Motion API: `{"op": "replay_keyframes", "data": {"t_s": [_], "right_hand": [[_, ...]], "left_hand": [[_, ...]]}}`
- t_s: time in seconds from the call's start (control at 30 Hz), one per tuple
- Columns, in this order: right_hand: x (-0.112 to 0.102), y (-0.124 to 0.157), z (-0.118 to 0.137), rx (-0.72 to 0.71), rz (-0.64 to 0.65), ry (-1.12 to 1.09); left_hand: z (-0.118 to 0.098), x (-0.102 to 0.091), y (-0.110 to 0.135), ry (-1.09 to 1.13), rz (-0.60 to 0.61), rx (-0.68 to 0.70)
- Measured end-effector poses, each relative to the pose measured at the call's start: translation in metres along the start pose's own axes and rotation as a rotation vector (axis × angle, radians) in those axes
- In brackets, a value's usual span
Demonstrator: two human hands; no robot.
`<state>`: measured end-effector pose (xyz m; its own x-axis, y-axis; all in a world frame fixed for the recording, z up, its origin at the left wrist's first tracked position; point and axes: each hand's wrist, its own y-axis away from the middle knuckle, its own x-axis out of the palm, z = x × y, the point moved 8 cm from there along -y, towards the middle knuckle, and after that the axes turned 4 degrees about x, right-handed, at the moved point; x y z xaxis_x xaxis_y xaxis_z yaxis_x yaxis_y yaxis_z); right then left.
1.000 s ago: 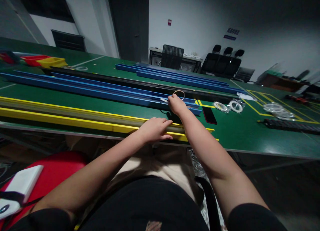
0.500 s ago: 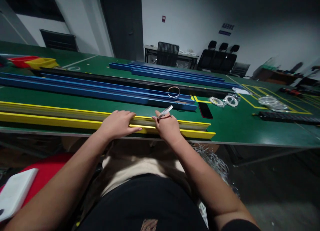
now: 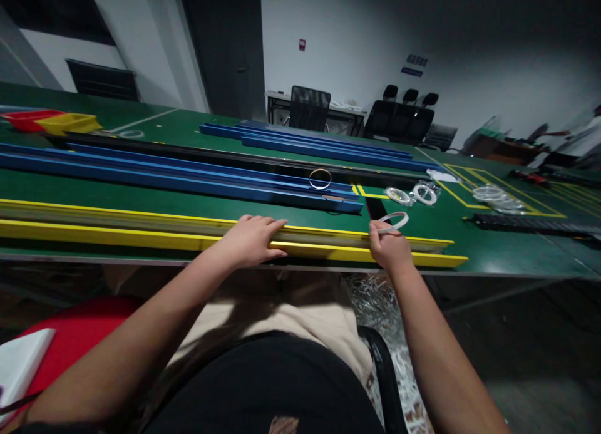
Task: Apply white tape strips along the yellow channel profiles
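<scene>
A long yellow channel (image 3: 328, 251) lies along the near edge of the green table, its right end past my right hand. My left hand (image 3: 251, 241) is closed over it, with the thumb on the near wall and the fingers reaching across the top. Farther right, my right hand (image 3: 390, 246) is at the channel with its fingers closed round a narrow white roll of tape (image 3: 398, 222). That ring stands up above the knuckles. Partly hidden behind it is a dark phone (image 3: 375, 208).
Blue channels (image 3: 188, 180) lie beyond the yellow one, with a thin ring (image 3: 320, 179) standing on them. Wrapped white rolls (image 3: 425, 194) sit to the right, near a black strip (image 3: 526, 223). Red and yellow bins (image 3: 72, 123) stand at the far left.
The yellow channel has slid to the right along the table edge, and both hands have moved right with it. The tape roll now shows more of its round face.
</scene>
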<state>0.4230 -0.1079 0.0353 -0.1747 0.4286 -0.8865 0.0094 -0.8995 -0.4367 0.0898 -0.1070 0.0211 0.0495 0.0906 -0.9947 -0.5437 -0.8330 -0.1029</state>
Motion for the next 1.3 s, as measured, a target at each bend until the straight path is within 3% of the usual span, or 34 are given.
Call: {"op": "replay_keyframes", "data": {"t_s": [0.1,0.17,0.23,0.37,0.4,0.5,0.6,0.77,0.83,0.87,0.93,1.0,1.07,1.13,1.2,1.3], "right_hand": [[-0.008,-0.003,-0.055,0.099,0.002,0.059],[-0.011,-0.003,-0.059,0.137,0.024,0.097],[-0.01,-0.004,-0.027,0.104,0.046,0.086],[0.006,0.001,0.089,-0.179,0.108,-0.004],[0.011,0.002,0.108,-0.19,0.113,0.024],[0.019,0.001,0.124,-0.173,0.067,0.064],[0.018,0.0,0.091,-0.15,0.022,0.072],[-0.001,-0.006,-0.035,0.128,0.008,0.124],[-0.009,-0.008,-0.066,0.215,0.029,0.172],[-0.011,-0.008,-0.069,0.231,0.038,0.192],[-0.013,-0.009,-0.047,0.195,0.048,0.171],[-0.009,-0.007,0.004,0.077,0.037,0.057],[0.0,-0.002,0.064,-0.131,0.02,-0.011],[0.008,0.004,0.1,-0.24,-0.034,-0.009],[0.014,0.008,0.106,-0.279,-0.081,0.001],[0.017,0.008,0.069,-0.291,-0.12,-0.002]], "left_hand": [[0.034,0.002,0.018,-0.04,0.025,-0.107],[0.035,0.001,0.019,-0.069,0.003,-0.12],[0.018,0.0,0.01,-0.084,-0.033,-0.104],[-0.038,0.0,-0.026,-0.042,-0.109,-0.061],[-0.051,0.0,-0.034,-0.023,-0.121,-0.034],[-0.07,-0.002,-0.041,0.035,-0.141,0.066],[-0.046,-0.007,-0.02,0.058,-0.163,0.133],[0.043,-0.005,0.033,-0.02,-0.113,-0.043],[0.052,-0.003,0.04,-0.034,-0.116,-0.046],[0.046,-0.002,0.037,-0.036,-0.131,-0.032],[0.022,-0.002,0.023,-0.035,-0.171,-0.005],[-0.013,-0.001,0.0,-0.018,-0.207,0.003],[-0.048,-0.001,-0.024,0.005,-0.232,0.033],[-0.074,-0.001,-0.041,0.042,-0.228,0.067],[-0.084,-0.001,-0.047,0.086,-0.202,0.112],[-0.066,-0.006,-0.031,0.116,-0.179,0.184]]}}
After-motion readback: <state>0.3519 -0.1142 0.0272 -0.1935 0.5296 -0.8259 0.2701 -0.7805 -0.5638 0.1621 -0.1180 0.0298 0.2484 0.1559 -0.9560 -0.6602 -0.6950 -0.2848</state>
